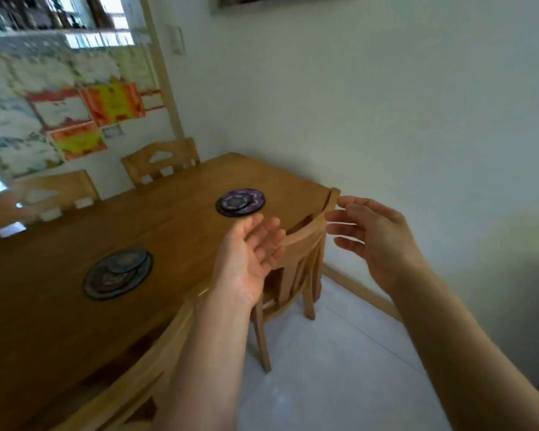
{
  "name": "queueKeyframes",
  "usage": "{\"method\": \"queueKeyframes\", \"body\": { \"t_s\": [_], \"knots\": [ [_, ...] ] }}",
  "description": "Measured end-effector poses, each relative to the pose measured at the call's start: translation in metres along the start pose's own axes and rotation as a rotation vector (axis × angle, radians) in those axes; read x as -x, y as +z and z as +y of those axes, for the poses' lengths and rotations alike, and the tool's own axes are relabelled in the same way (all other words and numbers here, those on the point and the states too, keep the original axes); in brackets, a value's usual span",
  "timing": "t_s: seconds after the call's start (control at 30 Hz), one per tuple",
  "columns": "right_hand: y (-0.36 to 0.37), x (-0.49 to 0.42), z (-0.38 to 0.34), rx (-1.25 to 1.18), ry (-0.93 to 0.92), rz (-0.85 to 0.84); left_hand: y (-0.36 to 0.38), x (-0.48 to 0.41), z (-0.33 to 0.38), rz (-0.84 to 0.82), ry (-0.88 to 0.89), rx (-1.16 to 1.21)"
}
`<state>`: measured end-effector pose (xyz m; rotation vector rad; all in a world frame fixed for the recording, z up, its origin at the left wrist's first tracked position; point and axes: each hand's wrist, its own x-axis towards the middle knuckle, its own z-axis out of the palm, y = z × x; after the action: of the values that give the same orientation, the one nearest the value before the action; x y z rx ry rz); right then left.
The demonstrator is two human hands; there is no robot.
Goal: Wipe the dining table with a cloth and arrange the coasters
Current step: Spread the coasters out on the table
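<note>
Fingers loosely apart, you are holding nothing: your left hand point(249, 253) is hovering just left of the chair back point(305, 235), your right hand point(377, 241) just right.

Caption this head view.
Open left hand and right hand by a chair back; near coaster stack and far coaster stack on the table.

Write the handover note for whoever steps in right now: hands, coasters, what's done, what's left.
Left hand: open, palm up, holding nothing, beside the chair back.
Right hand: open, holding nothing, on the other side of that chair back; contact unclear.
Coasters: two stacks on the dining table, near stack and far stack.
Cloth: not in view.
Done: coasters look gathered; whether the table is wiped cannot be told.
Left: probably deal with the chair, then confirm the wipe.
</note>
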<state>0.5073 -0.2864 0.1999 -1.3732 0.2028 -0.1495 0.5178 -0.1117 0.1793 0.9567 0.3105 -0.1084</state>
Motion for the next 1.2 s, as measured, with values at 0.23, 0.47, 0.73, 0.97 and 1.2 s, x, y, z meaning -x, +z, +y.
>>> {"method": "queueKeyframes", "body": {
  "t_s": [0.23,0.47,0.73,0.97,1.2],
  "knots": [
    [0.125,-0.067,0.037,-0.005,0.107,-0.112,-0.082,-0.070,0.065,0.147,0.013,-0.020],
    [0.204,-0.119,0.074,0.078,0.213,-0.250,-0.133,-0.129,0.098,0.254,0.000,0.004],
    [0.254,-0.205,0.112,0.159,0.321,-0.339,-0.158,-0.214,0.104,0.355,-0.032,0.046],
    [0.257,-0.322,0.143,0.191,0.425,-0.366,-0.138,-0.328,0.088,0.441,-0.098,0.156],
    [0.250,-0.453,0.183,0.302,0.482,-0.323,-0.093,-0.467,0.057,0.455,-0.263,-0.001]
  ]
}}
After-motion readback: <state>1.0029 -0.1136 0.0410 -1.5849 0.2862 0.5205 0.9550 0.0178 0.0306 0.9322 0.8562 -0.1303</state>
